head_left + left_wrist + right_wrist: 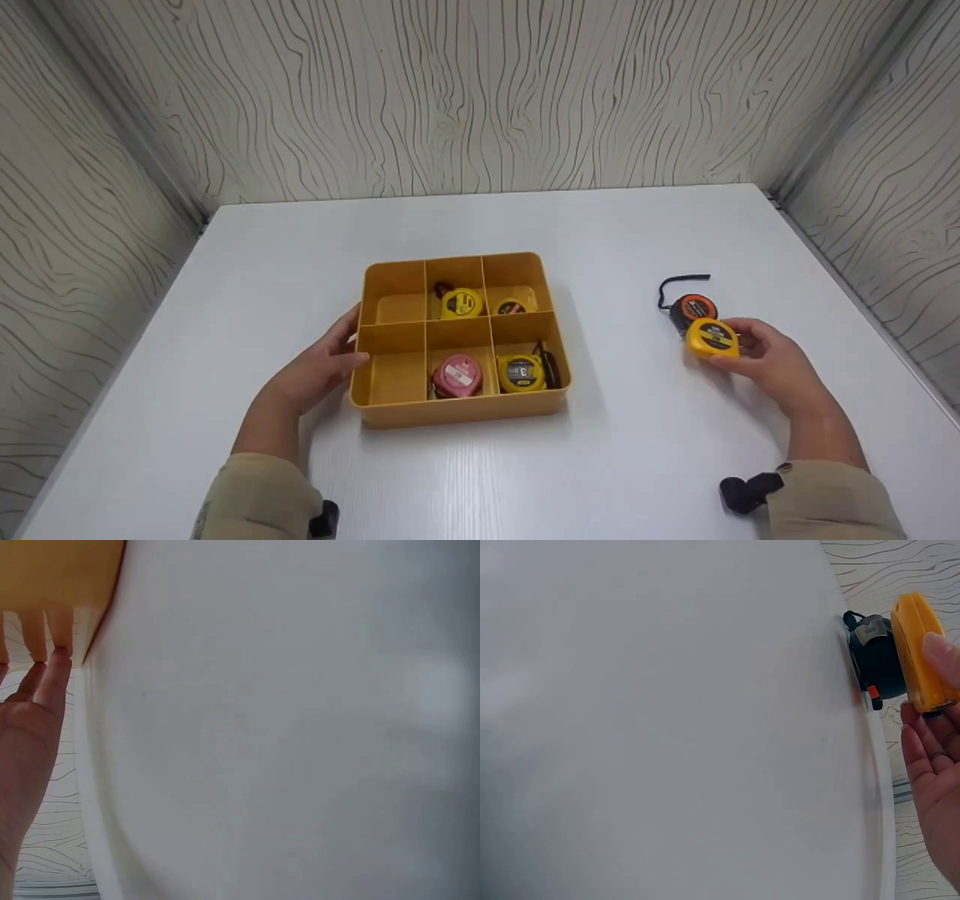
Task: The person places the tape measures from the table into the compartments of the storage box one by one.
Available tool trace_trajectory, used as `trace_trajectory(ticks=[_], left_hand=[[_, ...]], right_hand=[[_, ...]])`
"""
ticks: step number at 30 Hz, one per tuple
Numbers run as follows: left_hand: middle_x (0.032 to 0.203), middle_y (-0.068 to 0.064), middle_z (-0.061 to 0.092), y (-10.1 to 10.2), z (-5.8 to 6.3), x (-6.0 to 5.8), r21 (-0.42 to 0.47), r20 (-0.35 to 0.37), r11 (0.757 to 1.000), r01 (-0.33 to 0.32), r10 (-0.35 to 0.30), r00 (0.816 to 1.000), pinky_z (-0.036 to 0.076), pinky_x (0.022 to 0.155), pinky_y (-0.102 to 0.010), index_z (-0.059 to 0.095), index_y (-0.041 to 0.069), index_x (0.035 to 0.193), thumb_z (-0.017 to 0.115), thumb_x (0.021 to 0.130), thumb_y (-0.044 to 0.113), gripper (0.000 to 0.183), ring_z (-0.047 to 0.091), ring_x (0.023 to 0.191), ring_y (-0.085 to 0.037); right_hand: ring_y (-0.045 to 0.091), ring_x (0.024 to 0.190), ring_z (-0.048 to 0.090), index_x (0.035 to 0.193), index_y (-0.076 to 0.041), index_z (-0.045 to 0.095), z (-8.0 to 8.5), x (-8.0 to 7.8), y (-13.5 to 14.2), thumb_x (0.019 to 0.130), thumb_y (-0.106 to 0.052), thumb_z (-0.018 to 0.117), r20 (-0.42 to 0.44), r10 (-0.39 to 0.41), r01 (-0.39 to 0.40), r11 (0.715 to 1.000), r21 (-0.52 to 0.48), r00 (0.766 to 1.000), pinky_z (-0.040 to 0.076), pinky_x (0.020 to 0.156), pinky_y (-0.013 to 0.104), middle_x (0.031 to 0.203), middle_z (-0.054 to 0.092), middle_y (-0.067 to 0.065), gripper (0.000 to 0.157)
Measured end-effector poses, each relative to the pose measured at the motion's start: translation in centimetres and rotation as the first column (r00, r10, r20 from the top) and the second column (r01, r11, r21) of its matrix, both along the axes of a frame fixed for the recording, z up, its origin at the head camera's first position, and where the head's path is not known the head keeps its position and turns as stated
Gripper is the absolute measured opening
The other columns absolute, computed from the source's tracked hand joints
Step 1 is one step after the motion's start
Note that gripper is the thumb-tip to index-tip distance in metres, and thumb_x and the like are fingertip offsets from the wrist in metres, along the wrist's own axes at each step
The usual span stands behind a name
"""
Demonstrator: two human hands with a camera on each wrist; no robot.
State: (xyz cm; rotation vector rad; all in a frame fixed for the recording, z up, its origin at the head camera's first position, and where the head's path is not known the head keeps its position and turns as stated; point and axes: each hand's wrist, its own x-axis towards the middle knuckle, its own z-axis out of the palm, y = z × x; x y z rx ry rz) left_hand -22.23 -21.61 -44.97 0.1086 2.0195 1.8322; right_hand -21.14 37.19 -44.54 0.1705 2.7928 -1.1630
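Note:
In the head view, my right hand [772,364] pinches a yellow-orange tape measure [712,339] between thumb and fingers. A black tape measure [696,307] with an orange label and a wrist strap lies on the table just behind it, partly overlapped. My left hand [319,367] rests against the left wall of a divided tan box [457,412], its thumb tip at the rim. In the left wrist view, the fingertips [60,656] touch the box's outer side with straight fingers. From the right wrist view, the yellow-orange tape measure [919,652] stands on edge in the grip.
Inside the box lie a pink tape measure [457,376] and a yellow one [523,373] in the front row. Behind them sit another yellow tape measure [461,303] and one with a dark-red label [513,307]. Wood-grain panels [450,97] border the white table [630,465].

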Motion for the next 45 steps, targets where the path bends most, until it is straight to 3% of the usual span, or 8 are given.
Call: trace_trajectory(ticks=[5, 8, 20, 34, 37, 43, 45], left_hand=[[0.150, 0.007, 0.016, 0.0, -0.1, -0.1, -0.003, -0.009, 1.000, 0.010, -0.010, 1.000, 0.020, 0.109, -0.043, 0.013, 0.035, 0.145, 0.067, 0.081, 0.022, 0.084, 0.020, 0.137, -0.018], [0.150, 0.008, 0.017, -0.1, -0.1, -0.1, -0.006, -0.003, 1.000, 0.003, -0.003, 1.000, 0.020, 0.109, -0.043, 0.014, 0.035, 0.145, 0.067, 0.081, 0.022, 0.084, 0.021, 0.136, -0.017], [0.150, 0.010, 0.016, -0.1, 0.0, 0.0, -0.017, 0.006, 1.000, -0.004, 0.005, 1.000, 0.021, 0.108, -0.043, 0.014, 0.037, 0.145, 0.067, 0.081, 0.023, 0.084, 0.022, 0.136, -0.016], [0.149, 0.008, 0.018, -0.1, -0.2, -0.1, 0.039, 0.001, 0.999, 0.019, -0.019, 1.000, 0.024, 0.107, -0.043, 0.016, 0.039, 0.144, 0.066, 0.081, 0.019, 0.083, 0.023, 0.136, -0.018], [0.149, 0.009, 0.018, -0.1, -0.1, -0.1, 0.029, 0.005, 0.999, 0.013, -0.013, 1.000, 0.025, 0.107, -0.043, 0.016, 0.039, 0.144, 0.067, 0.080, 0.020, 0.084, 0.023, 0.136, -0.018], [0.149, 0.010, 0.018, 0.1, -0.1, -0.2, 0.014, 0.009, 1.000, -0.008, 0.008, 1.000, 0.024, 0.107, -0.044, 0.017, 0.041, 0.143, 0.068, 0.079, 0.020, 0.085, 0.023, 0.135, -0.016], [0.149, 0.011, 0.019, 0.1, -0.2, -0.2, 0.010, 0.012, 1.000, -0.014, 0.014, 1.000, 0.023, 0.107, -0.044, 0.017, 0.042, 0.143, 0.069, 0.079, 0.020, 0.084, 0.023, 0.135, -0.016]], right_hand=[[0.031, 0.109, 0.044, 0.136, -0.005, 0.037, 0.5, -0.1, -0.5, 0.072, -0.051, 0.070, -0.013, 0.009, -0.009, 1.000, -0.001, 1.000, 0.041, 0.085, 0.032, 0.127, 0.045, 0.019, 0.085], [0.031, 0.111, 0.044, 0.136, -0.005, 0.037, 0.9, -0.3, -1.0, 0.073, -0.051, 0.070, -0.022, 0.023, -0.023, 1.000, 0.000, 0.999, 0.042, 0.087, 0.032, 0.128, 0.044, 0.019, 0.084], [0.027, 0.112, 0.048, 0.132, -0.007, 0.041, 3.3, -1.4, -4.2, 0.073, -0.048, 0.070, -0.105, 0.096, -0.101, 0.994, -0.041, 0.990, 0.039, 0.081, 0.006, 0.127, 0.048, 0.013, 0.078], [0.025, 0.106, 0.051, 0.128, -0.007, 0.046, 5.1, -2.8, -8.7, 0.072, -0.042, 0.074, -0.154, 0.159, -0.175, 0.979, -0.099, 0.975, 0.041, 0.078, 0.008, 0.121, 0.051, 0.011, 0.072], [0.024, 0.106, 0.052, 0.128, -0.008, 0.046, 5.5, -2.9, -9.7, 0.072, -0.044, 0.073, -0.150, 0.163, -0.179, 0.979, -0.098, 0.975, 0.043, 0.083, 0.014, 0.121, 0.052, 0.009, 0.072], [0.024, 0.110, 0.051, 0.127, -0.011, 0.048, 5.9, -3.2, -11.8, 0.069, -0.045, 0.075, -0.141, 0.152, -0.172, 0.975, -0.138, 0.978, 0.041, 0.096, 0.041, 0.120, 0.053, 0.006, 0.072], [0.023, 0.111, 0.051, 0.126, -0.012, 0.048, 6.0, -3.3, -12.5, 0.068, -0.044, 0.076, -0.142, 0.157, -0.178, 0.972, -0.154, 0.977, 0.040, 0.097, 0.043, 0.119, 0.053, 0.005, 0.072]])
